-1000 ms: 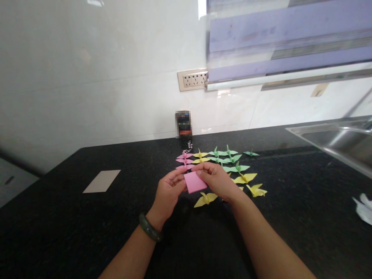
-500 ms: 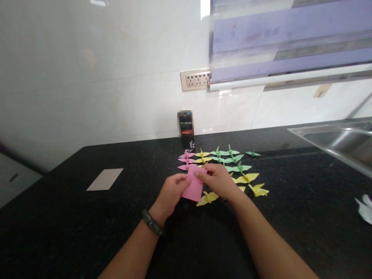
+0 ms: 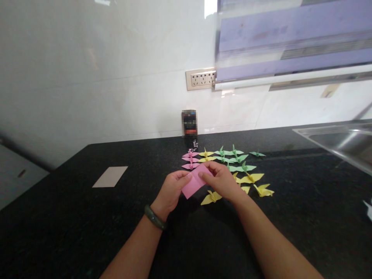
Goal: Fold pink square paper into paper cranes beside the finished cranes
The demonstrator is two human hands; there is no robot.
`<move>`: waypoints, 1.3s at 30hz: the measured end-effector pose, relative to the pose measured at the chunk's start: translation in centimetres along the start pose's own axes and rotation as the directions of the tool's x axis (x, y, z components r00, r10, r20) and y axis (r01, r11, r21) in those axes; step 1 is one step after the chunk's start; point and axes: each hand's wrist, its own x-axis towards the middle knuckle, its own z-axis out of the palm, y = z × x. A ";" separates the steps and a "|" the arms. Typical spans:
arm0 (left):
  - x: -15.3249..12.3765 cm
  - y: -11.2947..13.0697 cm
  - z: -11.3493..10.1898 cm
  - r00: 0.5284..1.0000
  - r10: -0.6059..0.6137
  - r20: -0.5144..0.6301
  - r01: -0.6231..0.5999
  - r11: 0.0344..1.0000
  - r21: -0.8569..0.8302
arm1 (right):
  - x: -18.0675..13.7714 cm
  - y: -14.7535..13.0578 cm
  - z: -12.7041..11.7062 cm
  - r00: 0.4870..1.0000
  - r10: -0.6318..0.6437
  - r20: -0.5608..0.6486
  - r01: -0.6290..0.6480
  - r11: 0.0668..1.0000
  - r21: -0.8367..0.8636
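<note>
Between my two hands is a folded piece of pink origami paper (image 3: 194,186), tilted and raised in front of me. My left hand (image 3: 172,190) pinches its left edge, thumb on top. My right hand (image 3: 222,181) grips the right side, its thumb pressed on the paper's face. Just beyond lie folded paper cranes in rows: pink cranes (image 3: 190,159), yellow cranes (image 3: 206,159) and green cranes (image 3: 242,168). More yellow cranes lie nearer, one yellow crane (image 3: 211,198) close below my right hand. My right hand and wrist hide part of the rows.
A pale square sheet (image 3: 110,177) lies on the black countertop (image 3: 72,224) at the left. At the back a small blurred dark box (image 3: 189,124) stands against the wall. A steel sink (image 3: 343,139) is at the right. Something white (image 3: 368,210) shows at the right edge.
The pink paper has turned from nearly upright to a slant between my fingers. My hands keep hold of it. The whole view has shifted slightly, so things appear further right.
</note>
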 end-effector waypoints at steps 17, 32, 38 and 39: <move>-0.5 1.0 -0.1 1.000 -0.019 -0.005 0.019 1.000 0.021 | -0.1 -0.2 -0.7 0.929 -0.311 0.201 0.336 0.935 -0.109; -0.3 1.3 -0.2 0.998 -0.049 -0.037 0.046 0.995 -0.090 | -0.3 -0.2 -0.8 0.861 -0.305 0.408 0.422 0.875 -0.237; -0.4 1.2 -0.2 0.999 -0.040 -0.026 0.039 0.998 -0.057 | -0.4 -0.1 -0.7 0.856 -0.282 0.433 0.405 0.887 -0.223; -0.4 1.1 -0.2 0.999 -0.047 -0.026 0.045 0.998 -0.054 | -0.4 -0.2 -0.7 0.856 -0.278 0.436 0.399 0.891 -0.215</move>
